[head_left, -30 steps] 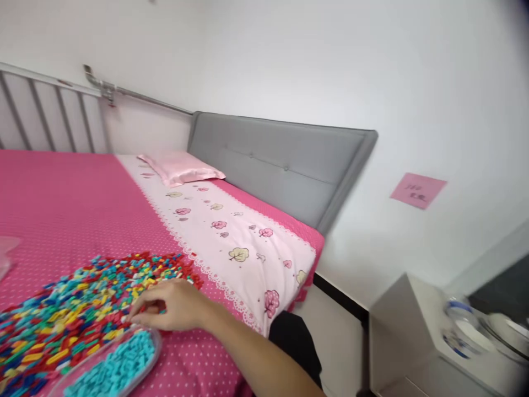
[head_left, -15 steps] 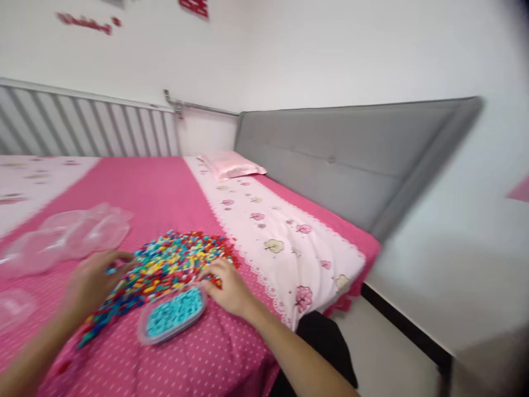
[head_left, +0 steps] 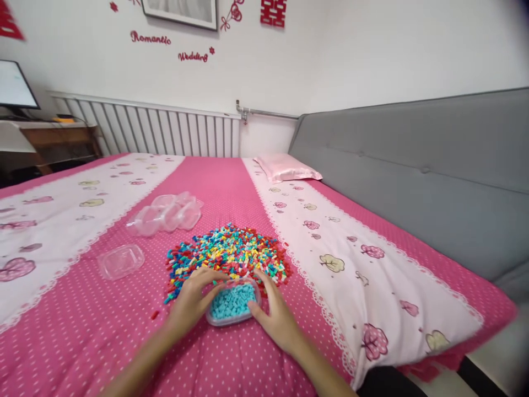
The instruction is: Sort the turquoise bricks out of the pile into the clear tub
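A small clear plastic container point(head_left: 211, 318) filled with turquoise pieces sits on the pink dotted bedspread. My left hand point(head_left: 195, 293) is at its back left corner, with fingers and thumb against the rim. On the opposite side, my right hand point(head_left: 278, 317) holds the container's right end, its thumb over the near rim and its fingers towards the far corner. Just behind the container spreads a heap of small multicoloured plastic bricks point(head_left: 231, 248), in red, yellow, blue, white and turquoise.
Several clear plastic containers point(head_left: 169, 214) lie together beyond the heap, to the left. A clear lid or shallow container point(head_left: 121, 261) lies nearer. A single red brick point(head_left: 155, 315) is by my left forearm. A pink pillow point(head_left: 285, 167) rests by the grey headboard point(head_left: 397, 149).
The view has swung left. My left hand has moved from the left side of the heap to the container, and my right hand now spans its right end.
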Demonstrator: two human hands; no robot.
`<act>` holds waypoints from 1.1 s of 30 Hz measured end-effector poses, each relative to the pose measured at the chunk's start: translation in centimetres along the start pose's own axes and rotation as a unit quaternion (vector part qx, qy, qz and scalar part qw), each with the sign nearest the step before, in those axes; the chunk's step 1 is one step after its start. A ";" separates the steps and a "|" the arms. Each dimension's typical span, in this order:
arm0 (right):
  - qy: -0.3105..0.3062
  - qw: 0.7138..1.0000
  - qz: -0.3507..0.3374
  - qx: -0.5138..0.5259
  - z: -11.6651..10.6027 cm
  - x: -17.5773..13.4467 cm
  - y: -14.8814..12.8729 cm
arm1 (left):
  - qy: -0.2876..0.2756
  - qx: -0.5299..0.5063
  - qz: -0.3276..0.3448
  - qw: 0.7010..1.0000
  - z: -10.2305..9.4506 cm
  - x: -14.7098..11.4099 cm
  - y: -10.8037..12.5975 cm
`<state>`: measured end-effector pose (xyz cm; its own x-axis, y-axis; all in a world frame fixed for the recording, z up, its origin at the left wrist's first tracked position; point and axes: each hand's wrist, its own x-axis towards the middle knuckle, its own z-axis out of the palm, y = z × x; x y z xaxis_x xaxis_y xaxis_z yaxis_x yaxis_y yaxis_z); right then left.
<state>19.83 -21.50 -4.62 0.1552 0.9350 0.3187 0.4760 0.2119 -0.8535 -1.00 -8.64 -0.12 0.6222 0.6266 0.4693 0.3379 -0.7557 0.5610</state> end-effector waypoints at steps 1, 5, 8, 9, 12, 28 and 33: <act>-0.009 1.000 0.000 0.001 0.2 0.1 0.2 | -0.016 0.003 -0.006 1.000 -0.1 0.0 0.0; -0.031 0.999 -0.018 0.001 0.7 0.2 0.7 | -0.077 0.043 -0.003 0.996 -0.8 -0.2 -0.2; -0.031 0.999 -0.041 -0.015 1.1 -0.1 0.9 | -0.083 0.092 0.009 0.992 -0.8 -0.1 0.0; -0.030 0.998 -0.046 -0.022 1.2 -0.2 1.0 | -0.089 0.103 0.016 0.991 -0.7 0.0 0.2; -0.029 0.997 -0.053 -0.040 1.3 -0.5 1.1 | -0.105 0.136 0.035 0.985 -0.1 0.3 1.1; -0.027 0.996 -0.059 -0.053 1.5 -0.8 1.3 | -0.085 0.208 0.004 0.975 0.4 1.0 1.9; -0.034 0.996 -0.062 -0.045 1.4 -0.9 1.1 | -0.128 0.205 0.020 0.970 -1.1 -0.5 2.7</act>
<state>19.02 -21.77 -6.39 0.0324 0.9213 0.3875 0.5638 0.3033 -0.7682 -1.16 -10.76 1.86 0.7774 0.5678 0.2705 0.5305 -0.8230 0.2031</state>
